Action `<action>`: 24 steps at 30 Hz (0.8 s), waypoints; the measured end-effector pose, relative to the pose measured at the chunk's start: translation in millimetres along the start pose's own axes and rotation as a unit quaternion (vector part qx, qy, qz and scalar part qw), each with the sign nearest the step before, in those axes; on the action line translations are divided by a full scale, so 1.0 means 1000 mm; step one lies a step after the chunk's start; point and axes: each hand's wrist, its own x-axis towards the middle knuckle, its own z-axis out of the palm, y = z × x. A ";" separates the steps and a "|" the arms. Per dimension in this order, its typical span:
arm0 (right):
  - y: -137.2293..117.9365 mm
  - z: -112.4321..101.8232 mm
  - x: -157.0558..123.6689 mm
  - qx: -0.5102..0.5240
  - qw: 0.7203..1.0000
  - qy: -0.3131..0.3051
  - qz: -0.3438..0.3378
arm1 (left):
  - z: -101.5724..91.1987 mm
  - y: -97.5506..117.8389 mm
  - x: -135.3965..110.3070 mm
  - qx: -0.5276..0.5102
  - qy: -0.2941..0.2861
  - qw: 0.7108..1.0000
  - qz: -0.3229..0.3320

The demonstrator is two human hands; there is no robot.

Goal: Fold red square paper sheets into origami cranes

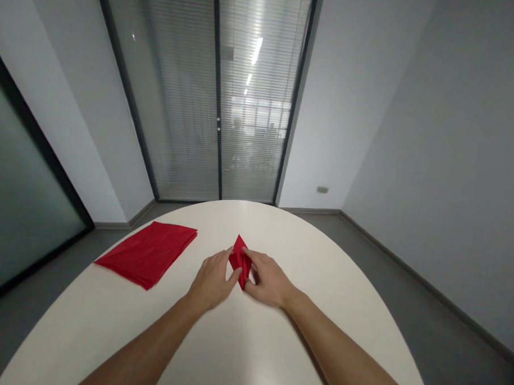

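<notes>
Between my hands, a small folded red napkin (239, 249) comes to a point at its far end and narrows again towards me. It sits over the middle of the table, and whether it touches the surface is hard to tell. My left hand (213, 278) grips its left side, thumb on the near face and fingers along the far edge. From the other side, my right hand (268, 278) holds the right edge, its index finger near the top and its thumb near the lower tip. Farther left lies a stack of flat red napkins (152, 253), apart from both hands.
The white round table (276, 341) curves away on both sides. Beyond its far edge stands a glass partition with blinds (184, 98) in dark frames. Pale walls (455, 139) rise at the right, and grey floor (390, 266) surrounds the table.
</notes>
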 end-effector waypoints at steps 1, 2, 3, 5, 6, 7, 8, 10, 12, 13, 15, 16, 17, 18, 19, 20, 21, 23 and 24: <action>0.000 0.000 0.000 0.001 1.000 -0.002 -0.002 | 0.000 0.000 0.000 0.000 0.001 1.000 -0.001; -0.001 -0.001 0.000 0.002 1.000 -0.003 -0.003 | -0.001 0.001 0.000 0.000 0.000 1.000 -0.001; -0.002 -0.001 0.001 0.003 1.000 -0.003 -0.004 | -0.001 0.001 0.000 0.002 -0.002 1.000 0.000; -0.003 -0.002 0.001 0.007 1.000 0.000 0.001 | -0.001 0.001 0.000 0.003 -0.003 1.000 0.000; -0.003 -0.003 0.001 0.010 1.000 0.003 0.008 | -0.001 0.001 0.001 0.003 -0.004 1.000 0.000; -0.004 -0.004 0.001 0.014 1.000 0.006 0.017 | -0.001 0.001 0.001 0.001 -0.004 1.000 0.000; -0.005 -0.004 0.001 0.019 0.999 0.010 0.029 | -0.002 0.002 0.001 0.000 -0.003 1.000 0.000; -0.005 -0.006 0.001 0.029 0.998 0.016 0.053 | -0.003 0.003 0.002 -0.003 -0.003 1.000 0.000; -0.006 -0.007 0.001 0.035 0.997 0.020 0.071 | -0.004 0.004 0.002 -0.004 -0.006 1.000 -0.003; -0.006 -0.008 0.002 0.034 0.996 0.022 0.077 | -0.005 0.005 0.002 -0.004 -0.008 1.000 -0.005; -0.006 -0.008 0.002 0.029 0.995 0.028 0.089 | -0.007 0.006 0.003 -0.006 -0.010 1.000 -0.008; -0.006 -0.008 0.003 0.026 0.995 0.032 0.094 | -0.007 0.006 0.003 -0.008 -0.009 1.000 -0.010; -0.006 -0.008 0.003 0.024 0.994 0.037 0.099 | -0.008 0.006 0.003 -0.011 -0.008 1.000 -0.011; -0.006 -0.008 0.004 0.022 0.993 0.044 0.103 | -0.008 0.006 0.003 -0.013 -0.006 1.000 -0.013; -0.006 -0.008 0.004 0.020 0.993 0.050 0.108 | -0.008 0.006 0.003 -0.015 -0.005 1.000 -0.015; -0.006 -0.008 0.005 0.018 0.992 0.057 0.116 | -0.009 0.006 0.003 -0.016 -0.005 1.000 -0.018; -0.005 -0.007 0.005 0.016 0.990 0.062 0.125 | -0.009 0.006 0.003 -0.016 -0.005 1.000 -0.021; -0.004 -0.007 0.006 0.015 0.987 0.070 0.146 | -0.010 0.007 0.003 -0.018 -0.006 0.999 -0.031; -0.003 -0.007 0.006 0.015 0.985 0.074 0.155 | -0.010 0.007 0.003 -0.020 -0.008 0.999 -0.037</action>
